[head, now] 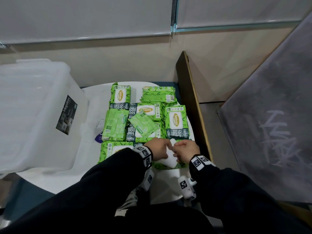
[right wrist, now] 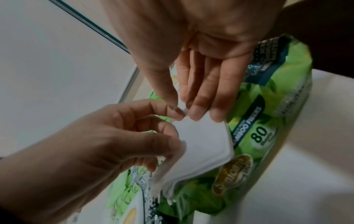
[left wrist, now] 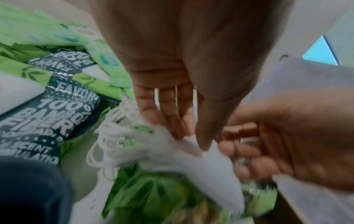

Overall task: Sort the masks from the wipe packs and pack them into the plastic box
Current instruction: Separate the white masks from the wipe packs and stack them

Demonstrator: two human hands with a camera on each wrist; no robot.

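Observation:
A small stack of white masks (head: pixel 168 159) is held just above a green wipe pack (head: pixel 158 166) at the table's near edge. My left hand (head: pixel 164 149) pinches its left side. The left wrist view shows thumb and fingers of the left hand (left wrist: pixel 189 136) closed on the masks (left wrist: pixel 214 166), with the white ear loops (left wrist: pixel 107 144) bunched beside them. My right hand (head: pixel 177 149) pinches the top corner of the stack; in the right wrist view the right hand (right wrist: pixel 182 109) has thumb and fingers on the masks (right wrist: pixel 206 141). The clear plastic box (head: pixel 33 98) stands at the left.
Several more green wipe packs (head: pixel 175 122) cover the middle of the white table (head: pixel 50 179), with a thin green sachet (head: pixel 143 125) lying on top. A wooden board (head: pixel 190 92) stands upright along the table's right side. A wall runs behind.

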